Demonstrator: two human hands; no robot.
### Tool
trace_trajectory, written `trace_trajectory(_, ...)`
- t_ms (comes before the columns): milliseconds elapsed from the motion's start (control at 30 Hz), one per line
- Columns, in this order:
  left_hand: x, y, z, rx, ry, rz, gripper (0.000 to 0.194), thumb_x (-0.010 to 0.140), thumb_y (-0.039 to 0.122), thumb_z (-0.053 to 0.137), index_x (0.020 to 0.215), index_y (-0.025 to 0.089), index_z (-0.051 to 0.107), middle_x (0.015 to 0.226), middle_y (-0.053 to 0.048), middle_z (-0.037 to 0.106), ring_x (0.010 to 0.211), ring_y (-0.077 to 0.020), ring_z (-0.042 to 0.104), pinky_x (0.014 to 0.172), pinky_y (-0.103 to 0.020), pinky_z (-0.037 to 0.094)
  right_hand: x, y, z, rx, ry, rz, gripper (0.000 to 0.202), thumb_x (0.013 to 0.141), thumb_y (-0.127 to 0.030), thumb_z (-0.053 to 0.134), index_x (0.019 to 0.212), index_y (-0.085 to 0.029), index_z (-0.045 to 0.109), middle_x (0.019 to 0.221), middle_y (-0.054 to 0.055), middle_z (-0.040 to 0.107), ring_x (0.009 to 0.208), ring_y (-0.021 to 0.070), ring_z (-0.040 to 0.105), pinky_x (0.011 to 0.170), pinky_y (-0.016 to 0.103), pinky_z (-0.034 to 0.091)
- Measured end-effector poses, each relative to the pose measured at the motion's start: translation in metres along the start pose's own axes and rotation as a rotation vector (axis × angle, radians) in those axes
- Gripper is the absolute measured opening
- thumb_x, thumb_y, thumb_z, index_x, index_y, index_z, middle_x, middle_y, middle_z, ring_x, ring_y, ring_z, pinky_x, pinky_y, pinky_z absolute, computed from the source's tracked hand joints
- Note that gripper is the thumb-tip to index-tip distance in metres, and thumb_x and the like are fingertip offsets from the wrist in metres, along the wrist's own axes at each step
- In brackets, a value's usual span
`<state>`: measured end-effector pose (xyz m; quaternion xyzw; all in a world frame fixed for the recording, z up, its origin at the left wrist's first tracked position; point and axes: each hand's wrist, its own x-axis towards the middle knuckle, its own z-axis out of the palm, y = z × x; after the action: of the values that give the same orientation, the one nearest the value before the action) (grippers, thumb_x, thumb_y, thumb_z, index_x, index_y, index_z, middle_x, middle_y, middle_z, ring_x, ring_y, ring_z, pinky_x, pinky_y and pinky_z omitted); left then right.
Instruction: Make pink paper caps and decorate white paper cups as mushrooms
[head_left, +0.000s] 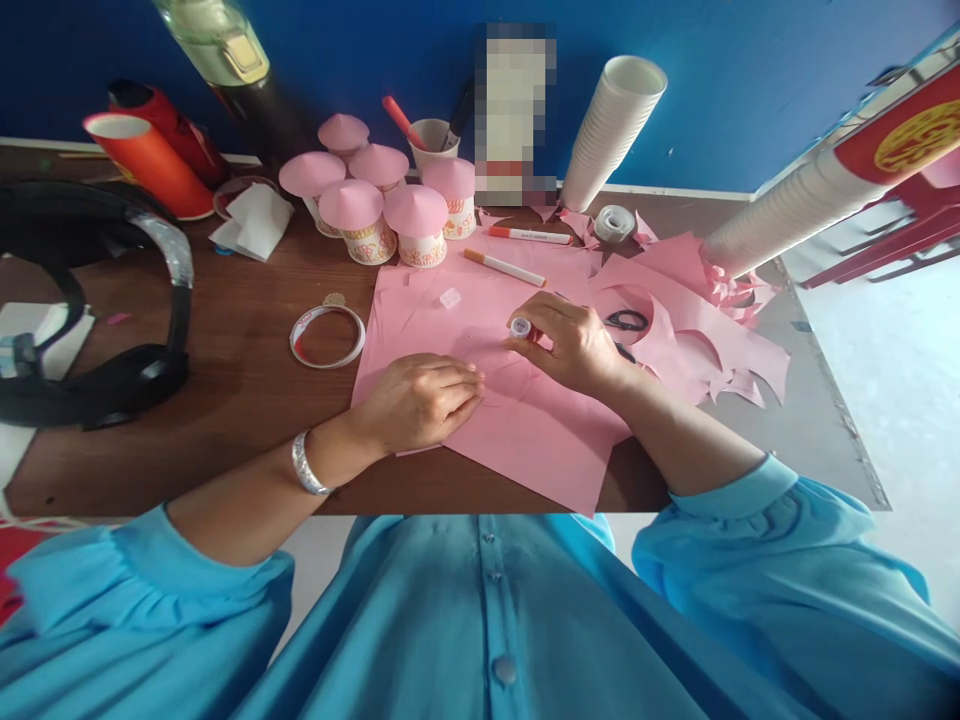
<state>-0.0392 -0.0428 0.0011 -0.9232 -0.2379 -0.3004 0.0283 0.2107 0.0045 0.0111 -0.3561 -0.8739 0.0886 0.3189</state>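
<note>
My left hand (431,400) lies palm down on the pink paper (525,440), its fingers stretched out and close together. To its right, my right hand (574,345) is closed around a small marker-like tube (520,327) whose round white end faces up. A small clear cap or block (449,298) rests on the paper beyond my hands. Two capped markers, one red (529,236) and one orange (505,268), lie at the far edge of the paper. Dark scissor handles (626,320) show among the paper scraps beside my right hand.
Several decorated cups with pink cone tops (417,212) stand at the back. A roll of tape (327,336) and headphones (180,320) lie left. Stacked white cups (615,130) stand at the wall; pink scraps (750,355) spread right, beside another cup stack (795,210).
</note>
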Motion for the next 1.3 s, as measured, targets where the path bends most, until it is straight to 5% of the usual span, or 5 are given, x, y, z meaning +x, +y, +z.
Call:
trace_trajectory(200, 0.0, 0.0, 0.002, -0.013, 0.008, 0.002, 0.013, 0.097, 0.017, 0.062, 0.093, 0.017, 0.075, 0.094, -0.003, 0.082, 0.091, -0.0173, 0.079, 0.087, -0.031, 0.065, 0.002, -0.008, -0.012, -0.033, 0.203, 0.012, 0.016, 0.097, -0.038, 0.068, 0.093, -0.022, 0.067, 0.09, 0.005, 0.07, 0.077, 0.0176, 0.066, 0.066, 0.029, 0.052)
trace_trajectory(600, 0.001, 0.001, 0.0, -0.016, -0.025, -0.031, 0.016, 0.097, 0.017, 0.06, 0.093, 0.018, 0.076, 0.095, -0.002, 0.082, 0.087, -0.0174, 0.079, 0.082, -0.032, 0.066, 0.001, -0.024, 0.013, 0.161, -0.033, 0.018, 0.024, 0.102, -0.039, 0.059, 0.094, -0.018, 0.066, 0.088, 0.006, 0.067, 0.071, 0.0146, 0.059, 0.066, 0.027, 0.048)
trace_trajectory(1300, 0.001, 0.0, 0.0, -0.01, -0.005, -0.034, 0.016, 0.098, 0.019, 0.062, 0.089, 0.017, 0.076, 0.096, -0.004, 0.083, 0.088, -0.0177, 0.08, 0.083, -0.032, 0.066, -0.001, -0.001, -0.002, 0.004, 0.0, 0.038, 0.021, 0.099, -0.038, 0.062, 0.091, -0.019, 0.066, 0.086, 0.006, 0.068, 0.071, 0.0165, 0.06, 0.064, 0.029, 0.047)
